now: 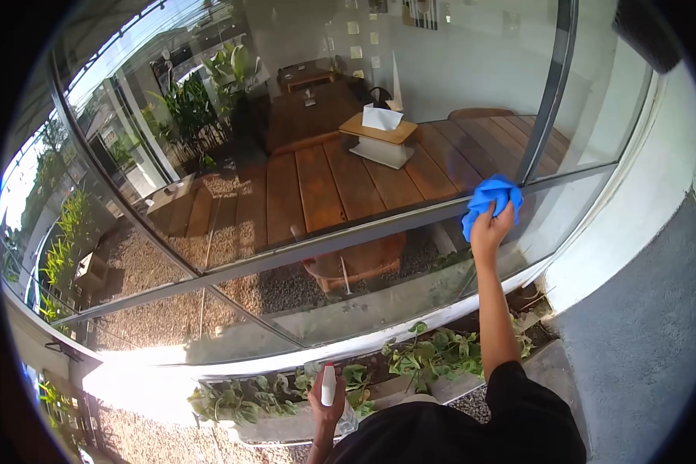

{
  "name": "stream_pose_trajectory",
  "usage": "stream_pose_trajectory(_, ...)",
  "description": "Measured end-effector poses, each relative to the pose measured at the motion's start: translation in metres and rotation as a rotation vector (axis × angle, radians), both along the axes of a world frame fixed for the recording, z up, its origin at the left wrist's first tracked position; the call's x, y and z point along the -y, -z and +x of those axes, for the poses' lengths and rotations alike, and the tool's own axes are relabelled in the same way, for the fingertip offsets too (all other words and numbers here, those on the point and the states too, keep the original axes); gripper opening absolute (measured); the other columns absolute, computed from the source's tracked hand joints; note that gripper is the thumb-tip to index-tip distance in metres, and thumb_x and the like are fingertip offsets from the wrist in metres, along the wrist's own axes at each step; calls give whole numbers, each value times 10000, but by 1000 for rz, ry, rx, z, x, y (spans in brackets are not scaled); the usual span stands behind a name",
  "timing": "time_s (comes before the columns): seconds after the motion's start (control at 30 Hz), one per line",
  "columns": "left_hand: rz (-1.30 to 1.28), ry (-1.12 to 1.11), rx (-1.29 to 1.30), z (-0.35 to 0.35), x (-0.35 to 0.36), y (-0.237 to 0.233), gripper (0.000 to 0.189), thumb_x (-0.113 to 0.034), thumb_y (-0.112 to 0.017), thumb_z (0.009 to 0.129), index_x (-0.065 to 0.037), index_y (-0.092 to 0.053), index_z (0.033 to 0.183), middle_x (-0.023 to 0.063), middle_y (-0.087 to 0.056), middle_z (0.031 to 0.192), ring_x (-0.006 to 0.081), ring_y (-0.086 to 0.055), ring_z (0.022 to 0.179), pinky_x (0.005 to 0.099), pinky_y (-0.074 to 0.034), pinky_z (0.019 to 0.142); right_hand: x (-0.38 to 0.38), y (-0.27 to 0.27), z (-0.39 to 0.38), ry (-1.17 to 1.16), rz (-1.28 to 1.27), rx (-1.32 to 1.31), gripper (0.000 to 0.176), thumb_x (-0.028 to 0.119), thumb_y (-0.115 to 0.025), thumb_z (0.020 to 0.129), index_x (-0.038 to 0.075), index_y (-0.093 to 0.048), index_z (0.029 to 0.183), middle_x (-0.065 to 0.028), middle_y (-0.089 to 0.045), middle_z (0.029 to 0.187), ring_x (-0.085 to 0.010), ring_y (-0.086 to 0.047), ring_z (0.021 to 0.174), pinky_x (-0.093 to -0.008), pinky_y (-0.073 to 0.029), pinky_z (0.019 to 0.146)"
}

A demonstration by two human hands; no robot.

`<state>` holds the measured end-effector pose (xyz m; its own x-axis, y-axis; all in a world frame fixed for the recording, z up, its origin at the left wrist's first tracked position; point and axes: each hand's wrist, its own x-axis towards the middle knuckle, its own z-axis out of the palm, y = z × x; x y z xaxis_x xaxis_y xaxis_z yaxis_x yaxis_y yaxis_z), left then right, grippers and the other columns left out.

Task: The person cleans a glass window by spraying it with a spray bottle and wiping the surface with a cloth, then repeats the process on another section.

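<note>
Grasping a crumpled bright-blue cloth (493, 203), the right hand (493, 229) is positioned at the grey metal window rail (348, 236), by its junction with the dark upright frame bar (551, 97). The grip is closed on the cloth, which bunches above and beside the fingers and overlaps the rail. The right arm is extended upward from a black short sleeve (530, 406).

The left hand (325, 408) is held low, in front of the body. Its grip is closed around the upper part of a clear spray bottle (349, 421) with a white trigger head (329, 387) and a red tip (329, 365). The bottle's lower part is partly hidden; finger placement on the trigger cannot be determined. The bottle is well apart from the cloth.

Behind the glass, a brown wooden plank surface (317, 185) extends along the rail. A box with a tan wooden lid and pale base (378, 147) rests on the surface, near its window-side edge, with a white tissue (381, 117) protruding from the top. A rounded reddish-brown wooden seat (363, 259) shows in the lower pane.

Along the foot of the window, green leafy plants (433, 356) occupy a narrow planting bed, beside the left hand.
</note>
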<state>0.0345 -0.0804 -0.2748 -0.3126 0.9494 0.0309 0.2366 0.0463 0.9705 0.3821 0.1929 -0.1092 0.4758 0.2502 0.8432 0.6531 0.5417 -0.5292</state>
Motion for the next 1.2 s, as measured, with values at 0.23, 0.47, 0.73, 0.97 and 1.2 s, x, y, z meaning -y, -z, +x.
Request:
stream_pose_trajectory(0.23, -19, 17, 29, -31, 8, -4, 374, -99, -681, 838, -3, -599, 1191, 104, -709, 985, 135, -660, 798, 291, -539, 718, 20, -12, -150, 42, 51, 63, 350, 71, -556, 834, -73, -486, 1145, -242, -497, 1075, -443, -500, 973, -495, -399, 848)
stream_pose_trajectory(0.47, -17, 11, 55, -68, 21, -4, 393, -108, -689, 833, -6, -598, 1202, 116, -716, 1008, 144, -671, 861, 299, -539, 768, 64, -26, -320, -51, -102, 192, 363, 114, -645, 700, -7, -564, 1032, -214, -520, 1040, -413, -495, 894, -481, -353, 715)
stream_pose_trajectory(0.73, 134, 11, 203, -117, 21, 43, 458, -107, -716, 867, 62, -558, 1263, 170, -640, 1160, 206, -618, 1015, 357, -521, 874, 88, -42, -436, -293, -7, 445, 255, 105, -618, 703, -5, -617, 933, -171, -520, 1062, -311, -513, 906, -433, -392, 766)
stream_pose_trajectory(0.97, 100, 172, 103, -136, 14, 58, 513, -132, -715, 867, 45, -525, 1309, 157, -660, 1106, 207, -617, 967, 340, -523, 829, 57, -102, -328, -159, 201, 449, 286, 99, -602, 686, -47, -606, 932, -179, -520, 1037, -337, -523, 878, -436, -450, 732)
stream_pose_trajectory(1.2, 82, 180, 136, -95, 5, 12, 467, -98, -690, 879, 44, -534, 1296, 140, -672, 1092, 197, -619, 949, 311, -525, 797, 11, -146, -105, 195, 167, 221, 283, 12, -603, 762, 3, -530, 1036, -189, -477, 956, -425, -557, 809, -492, -480, 651)
